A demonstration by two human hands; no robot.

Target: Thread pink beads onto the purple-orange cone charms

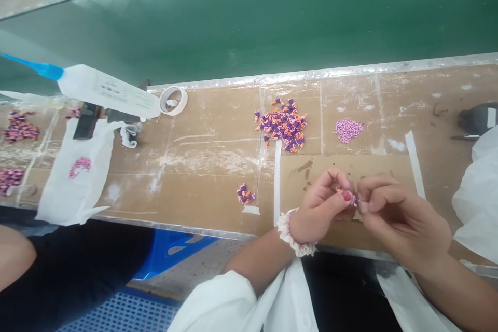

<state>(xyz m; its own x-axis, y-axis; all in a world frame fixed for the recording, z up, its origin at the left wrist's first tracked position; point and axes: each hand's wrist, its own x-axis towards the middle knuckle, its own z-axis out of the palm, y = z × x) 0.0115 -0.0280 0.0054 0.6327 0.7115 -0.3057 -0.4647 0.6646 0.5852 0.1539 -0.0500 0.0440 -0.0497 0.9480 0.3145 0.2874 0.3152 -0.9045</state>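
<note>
My left hand (322,205), with a white scrunchie (295,236) round its wrist, pinches a small purple, pink and orange figurine (352,198). Fingers cover most of the figurine. Touching its right end are the closed fingertips of my right hand (404,218); whatever they pinch is too small to make out. Both hands are above a taped cardboard sheet (350,166). Beyond them lie a heap of purple and orange figurines (286,124) and a pile of tiny pink pieces (349,130). A smaller group of figurines (245,194) lies to the left.
A white bottle with a blue nozzle (105,88) and a tape roll (174,100) are at the back left. Pink pieces rest on a white bag (58,181). White plastic (478,192) lies at the right. Another person's leg (85,264) is beside a blue stool (167,251).
</note>
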